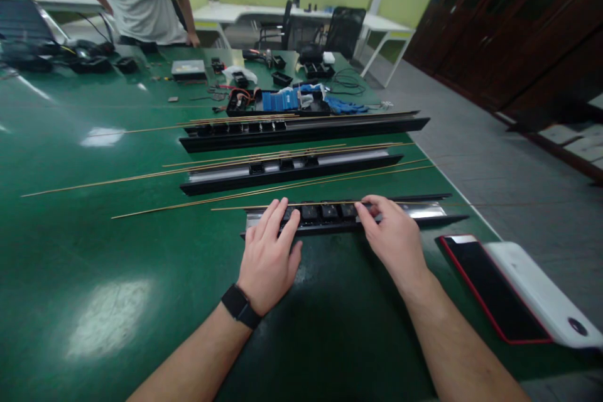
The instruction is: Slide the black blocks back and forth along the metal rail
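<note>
In front of me a long black channel (438, 212) with a silvery inner face lies crosswise on the green table. Several small black square blocks (328, 210) sit in a row inside it. My left hand (271, 251) rests on the channel's left part, fingers stretched out over the blocks. My right hand (389, 232) is closed at the right end of the row, thumb and forefinger pinching a thin brass-coloured rod (230, 208). The rod runs along the channel's far side, passing by my left fingertips.
Two more black channels (301, 173) (330, 129) lie farther back, with thin rods (188, 201) beside them. Behind are a tool tray (230, 107) and a drill (264, 58). Two phones (494, 282) (532, 282) lie at right by the table edge. A person (136, 0) stands across the table.
</note>
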Available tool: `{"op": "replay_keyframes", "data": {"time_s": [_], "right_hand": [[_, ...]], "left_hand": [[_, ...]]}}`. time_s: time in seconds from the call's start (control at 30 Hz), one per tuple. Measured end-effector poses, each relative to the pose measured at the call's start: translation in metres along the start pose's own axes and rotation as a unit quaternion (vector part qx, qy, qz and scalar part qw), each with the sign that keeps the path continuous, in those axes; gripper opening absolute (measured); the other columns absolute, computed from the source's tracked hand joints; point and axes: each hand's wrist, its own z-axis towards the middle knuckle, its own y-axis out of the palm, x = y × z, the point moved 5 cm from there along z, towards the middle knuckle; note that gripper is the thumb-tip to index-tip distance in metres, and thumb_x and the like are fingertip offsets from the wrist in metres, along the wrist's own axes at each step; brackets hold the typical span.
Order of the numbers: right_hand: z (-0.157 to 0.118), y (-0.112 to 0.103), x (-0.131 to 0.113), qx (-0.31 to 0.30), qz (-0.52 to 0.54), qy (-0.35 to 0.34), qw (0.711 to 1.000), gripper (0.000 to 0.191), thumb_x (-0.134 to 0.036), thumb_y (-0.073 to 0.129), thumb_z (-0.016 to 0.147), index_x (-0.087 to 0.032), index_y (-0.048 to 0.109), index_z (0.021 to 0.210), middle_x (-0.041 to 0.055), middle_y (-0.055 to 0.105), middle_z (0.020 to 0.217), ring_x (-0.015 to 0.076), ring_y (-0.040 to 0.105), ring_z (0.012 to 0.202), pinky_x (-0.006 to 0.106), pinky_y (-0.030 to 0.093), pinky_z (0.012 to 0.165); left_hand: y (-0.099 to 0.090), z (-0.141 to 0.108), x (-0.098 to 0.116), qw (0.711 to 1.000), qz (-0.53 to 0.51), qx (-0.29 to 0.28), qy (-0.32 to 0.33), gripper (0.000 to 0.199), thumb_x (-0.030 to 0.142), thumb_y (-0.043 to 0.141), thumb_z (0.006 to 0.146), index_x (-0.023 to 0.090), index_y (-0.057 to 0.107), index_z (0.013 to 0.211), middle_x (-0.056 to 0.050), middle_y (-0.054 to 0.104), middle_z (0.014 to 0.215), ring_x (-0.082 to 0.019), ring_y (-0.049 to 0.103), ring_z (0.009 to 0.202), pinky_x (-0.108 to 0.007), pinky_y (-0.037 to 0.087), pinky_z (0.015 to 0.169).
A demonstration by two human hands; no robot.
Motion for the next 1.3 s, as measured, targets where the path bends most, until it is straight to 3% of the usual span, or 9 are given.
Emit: {"op": "replay_keyframes", "data": {"time_s": [0.53,0.97,1.3], "right_hand": [[0.0004,-0.0004,0.0042,-0.009,-0.025,0.038,0.999,0.034,-0.054,0.061,0.098,-0.024,0.073,0.111,0.0050,0.073,0.098,0.0234,0.067,0.089,0.035,0.046,0.077],[0.0002,-0.0004,0.0048,-0.003,-0.006,0.001,1.000,0.040,-0.053,0.059,0.099,-0.022,0.073,0.120,0.0039,0.071,0.088,0.0232,0.068,0.084,0.035,0.048,0.078],[0.0014,0.0010,0.0055,-0.007,-0.015,0.025,1.000,0.035,-0.054,0.061,0.098,-0.023,0.073,0.111,0.0034,0.071,0.092,0.0224,0.067,0.087,0.035,0.046,0.077]], "left_hand": [[0.0001,0.0003,0.0001,1.000,0.004,0.002,-0.001,0.052,0.023,0.058,0.098,0.018,0.052,0.149,-0.018,0.042,0.167,-0.034,0.039,0.155,-0.055,0.051,0.107],[-0.0006,0.0002,0.0006,1.000,0.002,0.006,0.002,0.052,0.022,0.058,0.098,0.018,0.052,0.149,-0.018,0.043,0.166,-0.035,0.039,0.155,-0.055,0.052,0.106],[-0.0003,0.0002,0.0000,1.000,-0.001,0.005,0.004,0.053,0.023,0.058,0.098,0.018,0.051,0.150,-0.018,0.042,0.167,-0.035,0.038,0.156,-0.055,0.051,0.107]]}}
